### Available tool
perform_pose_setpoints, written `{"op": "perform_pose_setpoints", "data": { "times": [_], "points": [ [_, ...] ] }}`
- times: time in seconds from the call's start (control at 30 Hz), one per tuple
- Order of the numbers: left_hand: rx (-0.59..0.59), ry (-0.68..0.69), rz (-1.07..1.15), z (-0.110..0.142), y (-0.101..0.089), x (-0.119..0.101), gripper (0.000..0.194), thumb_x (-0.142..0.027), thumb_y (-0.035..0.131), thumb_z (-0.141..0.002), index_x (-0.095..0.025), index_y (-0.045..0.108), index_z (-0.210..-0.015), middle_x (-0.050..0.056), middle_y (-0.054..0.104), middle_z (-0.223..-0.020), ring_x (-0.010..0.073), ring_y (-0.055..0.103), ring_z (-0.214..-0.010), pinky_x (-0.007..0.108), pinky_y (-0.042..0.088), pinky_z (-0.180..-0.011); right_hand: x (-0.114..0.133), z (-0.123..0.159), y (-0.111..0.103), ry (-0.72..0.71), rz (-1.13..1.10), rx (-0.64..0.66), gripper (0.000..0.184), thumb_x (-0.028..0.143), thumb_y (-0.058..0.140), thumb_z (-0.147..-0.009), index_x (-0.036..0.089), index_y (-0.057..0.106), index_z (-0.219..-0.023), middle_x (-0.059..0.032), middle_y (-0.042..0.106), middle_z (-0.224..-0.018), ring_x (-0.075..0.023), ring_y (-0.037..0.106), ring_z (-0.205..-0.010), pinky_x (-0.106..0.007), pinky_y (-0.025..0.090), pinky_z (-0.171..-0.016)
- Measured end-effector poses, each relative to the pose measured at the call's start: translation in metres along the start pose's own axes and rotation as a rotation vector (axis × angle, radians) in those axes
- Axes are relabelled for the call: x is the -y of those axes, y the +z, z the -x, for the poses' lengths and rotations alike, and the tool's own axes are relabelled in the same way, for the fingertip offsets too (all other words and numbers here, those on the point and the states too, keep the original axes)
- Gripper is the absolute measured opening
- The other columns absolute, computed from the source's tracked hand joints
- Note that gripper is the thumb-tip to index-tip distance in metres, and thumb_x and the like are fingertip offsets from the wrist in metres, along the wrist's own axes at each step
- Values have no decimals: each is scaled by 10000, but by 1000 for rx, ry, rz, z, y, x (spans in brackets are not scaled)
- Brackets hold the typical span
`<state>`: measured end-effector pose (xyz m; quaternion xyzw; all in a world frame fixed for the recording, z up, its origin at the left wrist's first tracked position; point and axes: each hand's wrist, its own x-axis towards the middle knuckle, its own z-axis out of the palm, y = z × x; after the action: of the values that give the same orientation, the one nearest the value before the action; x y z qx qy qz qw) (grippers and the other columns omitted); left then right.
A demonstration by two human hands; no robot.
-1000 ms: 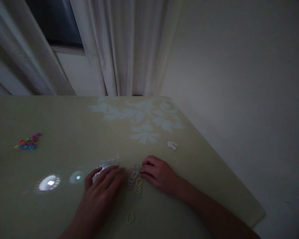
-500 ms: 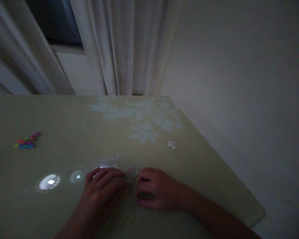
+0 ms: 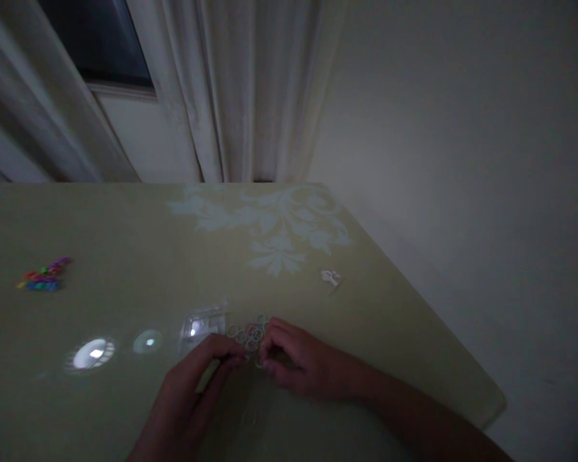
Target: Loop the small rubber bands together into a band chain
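A small pile of pale thin rings (image 3: 253,335), one or two of them pinkish, lies on the table between my hands. My left hand (image 3: 197,378) reaches in from the left, thumb and index finger pinched at the pile's near edge. From the right, my right hand (image 3: 306,360) curls its fingers at the other side of the pile, fingertips closed. Whatever either hand pinches is too small and dark to make out. Behind my left hand sits a clear plastic case (image 3: 206,317), partly covered by that hand. A single faint ring (image 3: 249,419) lies nearer to me.
Small, brightly coloured pieces (image 3: 43,277) form a cluster at the far left of the table (image 3: 125,237). A small white piece (image 3: 330,277) lies beyond my right hand. The table's right edge slants toward a wall, and a curtain (image 3: 241,96) hangs behind.
My left hand has lifted off the plastic case, its fingers now drawn into a pinch, so more of the case shows. My right hand's fingers have shifted slightly at the pile. The view has turned slightly.
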<state>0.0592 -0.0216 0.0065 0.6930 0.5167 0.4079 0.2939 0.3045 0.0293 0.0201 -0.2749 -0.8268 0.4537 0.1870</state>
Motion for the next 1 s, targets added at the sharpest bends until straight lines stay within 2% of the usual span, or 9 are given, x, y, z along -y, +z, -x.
{"op": "perform_pose_setpoints", "data": {
  "times": [0.1, 0.2, 0.33, 0.53, 0.7, 0.83, 1.0],
  "points": [
    [57, 40, 35, 4, 8, 0, 111, -276, 620, -976, -288, 728, -998, -21, 788, -898, 156, 762, -783, 196, 602, -703, 0, 0, 0, 99, -287, -100, 213, 401, 532, -1062, 196, 558, -1009, 3, 509, -913, -139, 478, -797, -260, 411, -727],
    [33, 63, 54, 7, 11, 2, 129, -257, 648, -952, -306, 748, -1019, -26, 807, -917, 160, 783, -806, 202, 615, -731, -2, 0, 4, 160, -422, -112, 331, 524, 558, -1049, 196, 551, -1008, 12, 501, -885, -140, 454, -787, -269, 384, -715],
    [36, 9, 42, 8, 9, 2, 76, -303, 694, -953, -290, 765, -974, -26, 812, -875, 156, 784, -757, 189, 616, -699, -1, -1, 9, 173, -462, -113, 396, 590, 577, -1027, 197, 552, -996, 14, 491, -880, -139, 442, -782, -270, 371, -708],
    [56, 150, 61, 5, 8, 4, 128, -206, 658, -956, -283, 759, -954, -23, 806, -872, 139, 786, -769, 168, 622, -704, 5, -1, 14, 134, -514, -104, 354, 550, 589, -1034, 201, 545, -998, 16, 495, -879, -132, 436, -763, -264, 372, -701],
    [51, 73, 42, 9, 9, 9, 199, -267, 636, -993, -280, 785, -1124, 18, 856, -1015, 187, 830, -855, 204, 658, -772, 6, -1, 13, 140, -509, -150, 379, 577, 570, -1039, 202, 543, -991, 14, 475, -882, -138, 421, -777, -272, 366, -716],
    [34, 62, 74, 8, 9, 6, 177, -299, 658, -988, -291, 795, -1100, 15, 856, -1014, 193, 830, -863, 219, 667, -773, 5, -3, 13, 140, -547, -155, 389, 586, 588, -1029, 201, 543, -989, 15, 474, -879, -139, 422, -775, -272, 362, -719],
    [-50, 11, 183, 4, 14, -2, 158, -280, 697, -958, -280, 783, -1090, 21, 836, -993, 181, 815, -854, 215, 663, -750, 3, -4, 14, 131, -546, -174, 378, 575, 598, -1028, 206, 542, -968, 15, 472, -871, -145, 424, -787, -277, 366, -735]
  ]
}}
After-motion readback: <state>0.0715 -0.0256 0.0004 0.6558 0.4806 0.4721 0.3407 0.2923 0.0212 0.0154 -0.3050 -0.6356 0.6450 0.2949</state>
